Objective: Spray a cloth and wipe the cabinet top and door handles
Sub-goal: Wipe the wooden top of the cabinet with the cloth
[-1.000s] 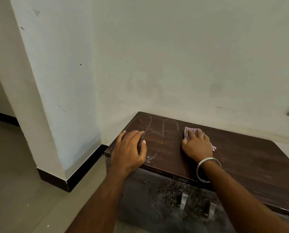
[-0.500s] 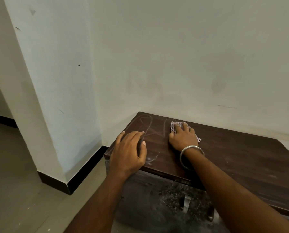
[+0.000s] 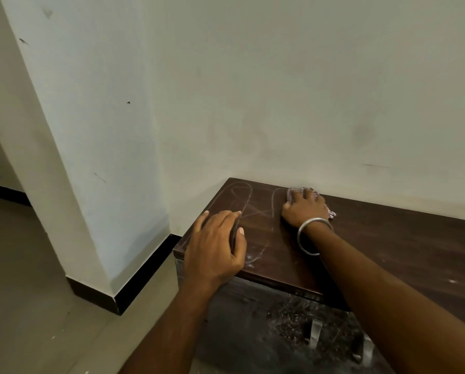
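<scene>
The dark wooden cabinet top [image 3: 388, 255] carries pale chalk-like smears near its left end. My right hand [image 3: 304, 209], with a metal bangle at the wrist, presses flat on a pink-and-white checked cloth [image 3: 293, 191] at the back of the top, close to the wall. Most of the cloth is hidden under the hand. My left hand [image 3: 215, 247] rests palm down on the front left corner of the top and holds nothing. Two metal door handles [image 3: 315, 333] show on the dusty cabinet front below. No spray bottle is in view.
The cabinet stands in a corner, with a white wall [image 3: 280, 90] behind it. A white pillar with a black skirting [image 3: 145, 268] stands to its left. Tiled floor [image 3: 23, 306] lies to the left.
My right hand has slid the cloth away from me and to the left, up to the back wall. My left hand has stayed in place on the corner.
</scene>
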The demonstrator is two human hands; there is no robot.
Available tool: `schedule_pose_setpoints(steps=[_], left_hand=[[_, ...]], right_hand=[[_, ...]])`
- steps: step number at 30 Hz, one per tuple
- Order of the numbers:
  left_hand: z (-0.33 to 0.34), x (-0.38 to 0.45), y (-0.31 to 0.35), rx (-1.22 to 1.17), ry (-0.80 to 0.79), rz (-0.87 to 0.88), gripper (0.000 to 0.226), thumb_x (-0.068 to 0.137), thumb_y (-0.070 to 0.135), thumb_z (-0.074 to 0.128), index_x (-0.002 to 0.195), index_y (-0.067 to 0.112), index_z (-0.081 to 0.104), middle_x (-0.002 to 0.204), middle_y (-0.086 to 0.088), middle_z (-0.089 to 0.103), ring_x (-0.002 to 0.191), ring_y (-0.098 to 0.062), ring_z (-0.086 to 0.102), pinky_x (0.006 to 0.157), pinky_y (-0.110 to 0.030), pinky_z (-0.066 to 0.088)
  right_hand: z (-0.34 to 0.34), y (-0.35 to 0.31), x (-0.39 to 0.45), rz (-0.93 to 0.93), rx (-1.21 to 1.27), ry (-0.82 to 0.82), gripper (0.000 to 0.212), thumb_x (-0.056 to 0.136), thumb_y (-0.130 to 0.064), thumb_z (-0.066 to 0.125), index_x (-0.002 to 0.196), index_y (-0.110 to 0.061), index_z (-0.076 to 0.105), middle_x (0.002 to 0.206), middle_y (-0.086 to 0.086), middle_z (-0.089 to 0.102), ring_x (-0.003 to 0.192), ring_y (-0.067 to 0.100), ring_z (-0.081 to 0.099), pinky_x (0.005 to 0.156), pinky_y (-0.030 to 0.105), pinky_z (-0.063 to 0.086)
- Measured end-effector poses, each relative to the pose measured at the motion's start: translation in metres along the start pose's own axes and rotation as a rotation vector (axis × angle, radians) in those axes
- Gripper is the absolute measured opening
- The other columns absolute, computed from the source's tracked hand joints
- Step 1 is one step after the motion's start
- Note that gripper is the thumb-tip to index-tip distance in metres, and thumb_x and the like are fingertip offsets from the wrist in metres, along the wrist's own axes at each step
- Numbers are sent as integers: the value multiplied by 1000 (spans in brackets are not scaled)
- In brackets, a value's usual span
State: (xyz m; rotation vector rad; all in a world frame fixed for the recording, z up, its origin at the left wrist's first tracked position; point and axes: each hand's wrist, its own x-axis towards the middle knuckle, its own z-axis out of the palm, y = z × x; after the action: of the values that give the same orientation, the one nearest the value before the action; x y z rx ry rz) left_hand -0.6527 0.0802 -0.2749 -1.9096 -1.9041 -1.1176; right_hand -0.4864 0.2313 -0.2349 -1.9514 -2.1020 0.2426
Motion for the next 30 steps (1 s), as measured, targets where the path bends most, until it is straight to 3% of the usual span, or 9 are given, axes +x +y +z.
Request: schedule_pose_setpoints(steps=[7, 13, 18, 25, 30], left_hand=[[-1, 2, -3, -28, -12, 3, 44, 93, 38, 37, 128, 21, 56, 127, 6, 61, 120, -7, 51, 115, -40, 28], [-2, 2, -6, -25, -28, 31, 44, 92, 39, 36, 127, 22, 57, 126, 7, 61, 119, -7, 52, 116, -40, 25], [-6, 0, -18, 15, -38, 20, 40, 93, 38, 41, 125, 22, 59, 124, 7, 63, 116, -7, 55, 117, -39, 23], [-7, -1, -16, -4, -27, 8, 41, 94, 37, 38, 126, 20, 58, 124, 7, 62, 116, -7, 53, 115, -37, 26], [-7, 0, -18, -11, -30, -4, 43, 93, 38, 38, 126, 20, 58, 125, 6, 62, 117, -7, 53, 115, -37, 27]], right_hand=[[5, -12, 2, -84, 33, -15, 56, 97, -38, 33, 151, -26, 26, 162, 4, 13, 145, 35, 14, 119, 45, 14], [-9, 33, 14, 49, 15, 24, 57, 95, -40, 35, 150, -25, 28, 161, 6, 14, 144, 35, 17, 117, 49, 15], [-1, 13, 21, 96, 9, 64, 57, 93, -37, 36, 146, -17, 30, 155, 13, 21, 140, 39, 22, 115, 50, 20], [18, -55, 35, -57, 134, -32, 63, 89, -41, 38, 147, -18, 29, 158, 9, 21, 143, 36, 19, 117, 48, 16], [18, -42, 43, -118, 138, -46, 59, 96, -41, 37, 150, -17, 30, 159, 9, 19, 146, 31, 19, 120, 43, 15]])
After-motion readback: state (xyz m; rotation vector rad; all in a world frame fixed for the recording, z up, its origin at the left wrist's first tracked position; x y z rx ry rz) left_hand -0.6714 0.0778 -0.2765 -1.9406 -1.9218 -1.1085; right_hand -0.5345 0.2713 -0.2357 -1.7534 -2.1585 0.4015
